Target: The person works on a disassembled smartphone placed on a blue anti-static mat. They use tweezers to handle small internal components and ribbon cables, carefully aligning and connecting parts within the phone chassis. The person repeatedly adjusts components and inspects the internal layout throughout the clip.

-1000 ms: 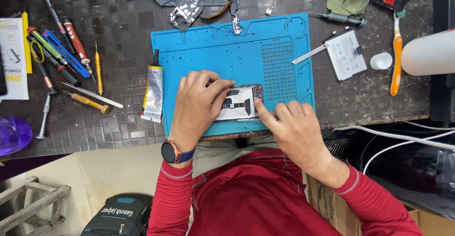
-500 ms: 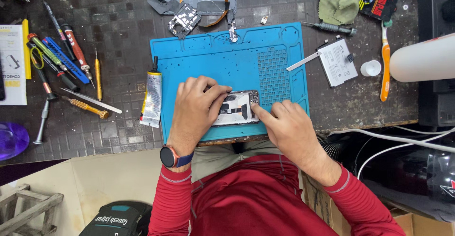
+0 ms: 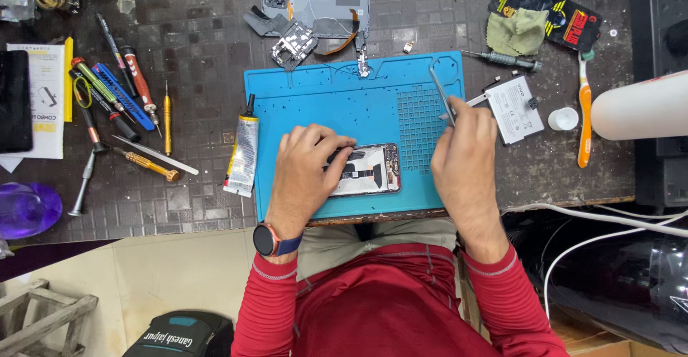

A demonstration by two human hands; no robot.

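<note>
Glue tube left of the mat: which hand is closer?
Left. The left hand rests on the opened phone, just beside the glue tube. The right hand, holding tweezers, is across the mat.

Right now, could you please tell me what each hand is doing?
Left hand: fingers pressed flat on the opened phone, not gripping it.
Right hand: closed on the tweezers, above the blue mat.
</note>
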